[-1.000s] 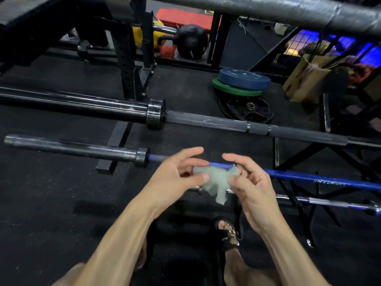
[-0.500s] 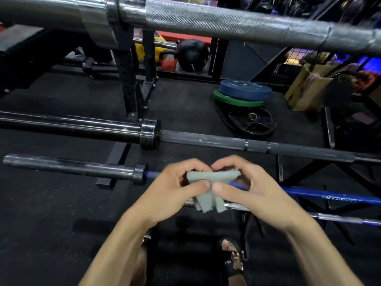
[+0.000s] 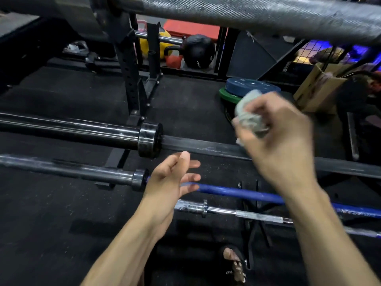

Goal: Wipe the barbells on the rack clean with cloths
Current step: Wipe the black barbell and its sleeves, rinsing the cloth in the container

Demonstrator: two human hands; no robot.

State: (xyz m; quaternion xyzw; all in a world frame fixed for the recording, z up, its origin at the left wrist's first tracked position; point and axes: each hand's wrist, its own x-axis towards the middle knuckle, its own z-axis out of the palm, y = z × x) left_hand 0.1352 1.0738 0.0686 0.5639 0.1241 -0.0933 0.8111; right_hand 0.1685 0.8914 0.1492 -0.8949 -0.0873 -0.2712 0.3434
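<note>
My right hand (image 3: 280,141) grips a bunched pale grey cloth (image 3: 250,115) and is raised in front of the black barbell (image 3: 195,146), blurred by motion. My left hand (image 3: 171,180) hangs with relaxed fingers and holds nothing, just over the blue barbell (image 3: 237,191) beside its grey sleeve collar (image 3: 139,179). A thin chrome bar (image 3: 222,211) lies below the blue one. A thick knurled silver barbell (image 3: 247,13) crosses the top of the view, very near the camera.
The black rack upright (image 3: 132,79) stands behind the bars. Blue and green weight plates (image 3: 243,87) are stacked on the rubber floor. A black ball (image 3: 199,51), a yellow kettlebell and a cardboard box (image 3: 317,93) sit farther back. My sandalled foot (image 3: 235,265) is at the bottom.
Both hands held the cloth together over the blue bar. Now the left hand has let go and stays low, while the right hand has lifted the bunched cloth up and to the right.
</note>
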